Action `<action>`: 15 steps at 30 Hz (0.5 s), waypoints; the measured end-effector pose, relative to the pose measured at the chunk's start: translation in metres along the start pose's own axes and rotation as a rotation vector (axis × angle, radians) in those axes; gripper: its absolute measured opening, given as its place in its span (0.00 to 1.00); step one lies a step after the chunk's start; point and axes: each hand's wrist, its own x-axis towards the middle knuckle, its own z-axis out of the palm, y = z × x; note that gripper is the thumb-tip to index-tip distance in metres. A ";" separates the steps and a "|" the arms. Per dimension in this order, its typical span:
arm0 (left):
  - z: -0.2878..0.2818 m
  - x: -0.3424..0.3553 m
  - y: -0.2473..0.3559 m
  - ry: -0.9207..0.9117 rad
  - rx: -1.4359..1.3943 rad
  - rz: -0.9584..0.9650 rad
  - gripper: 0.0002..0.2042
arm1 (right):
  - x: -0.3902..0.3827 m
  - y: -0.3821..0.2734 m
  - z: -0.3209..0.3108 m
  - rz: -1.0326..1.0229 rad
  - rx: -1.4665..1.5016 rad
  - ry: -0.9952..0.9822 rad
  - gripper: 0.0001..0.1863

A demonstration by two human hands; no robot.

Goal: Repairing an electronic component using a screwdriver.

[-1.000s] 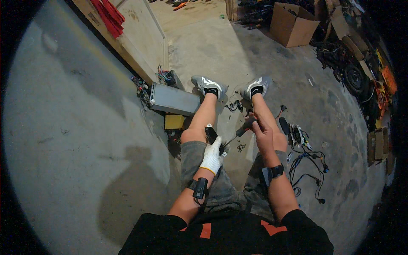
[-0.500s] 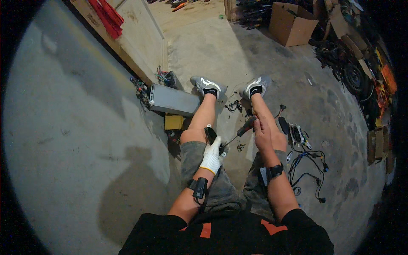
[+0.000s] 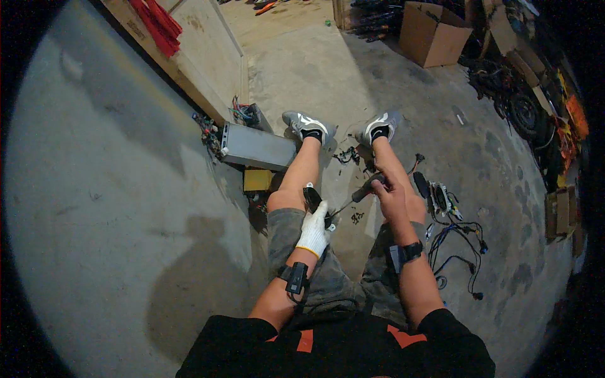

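It is dim here; the far floor [image 3: 299, 19] glows warmer; a soft human shadow [image 3: 198, 283] lies left; edges bend into black; the screwdriver shaft [image 3: 343, 207] is perhaps blurred.

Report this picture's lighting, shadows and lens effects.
In the head view, the fisheye leaves the corners black; a head-and-shoulders shadow falls lower left; the floor is brighter at top centre, duller to its right; same view, fine detail on the black part in the gloved left hand is hard to see.

The right grip [image 3: 393, 199], flatter half a second ago, now curls around the screwdriver handle [image 3: 362, 192].
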 end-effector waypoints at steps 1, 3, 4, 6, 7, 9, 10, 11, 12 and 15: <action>0.003 -0.002 0.000 0.012 0.003 -0.003 0.13 | -0.001 0.001 -0.005 0.056 -0.080 0.013 0.24; 0.009 -0.006 0.001 0.028 0.016 -0.011 0.13 | 0.006 0.015 -0.009 -0.030 -0.087 0.062 0.24; 0.011 -0.009 0.001 0.032 0.026 -0.015 0.13 | 0.006 0.020 -0.011 -0.055 -0.042 0.064 0.24; 0.010 -0.008 0.002 0.031 0.030 -0.020 0.13 | 0.005 0.022 -0.007 -0.086 0.101 0.036 0.24; 0.006 -0.006 0.002 0.025 0.025 -0.020 0.13 | 0.004 0.016 -0.003 -0.091 0.199 0.005 0.24; 0.004 -0.003 0.001 0.026 0.016 -0.018 0.14 | 0.002 0.006 -0.007 0.056 0.034 0.008 0.24; 0.006 -0.003 0.000 0.031 0.012 -0.016 0.15 | 0.002 0.003 -0.009 0.129 -0.050 0.015 0.24; 0.007 -0.003 -0.001 0.037 0.008 -0.014 0.16 | 0.002 0.002 -0.009 0.096 -0.044 0.040 0.24; 0.005 -0.001 -0.002 0.021 0.013 -0.011 0.16 | 0.002 -0.001 -0.006 0.061 -0.037 0.062 0.24; 0.003 -0.001 -0.001 0.003 0.027 -0.003 0.17 | 0.006 0.009 0.001 -0.069 0.145 0.088 0.23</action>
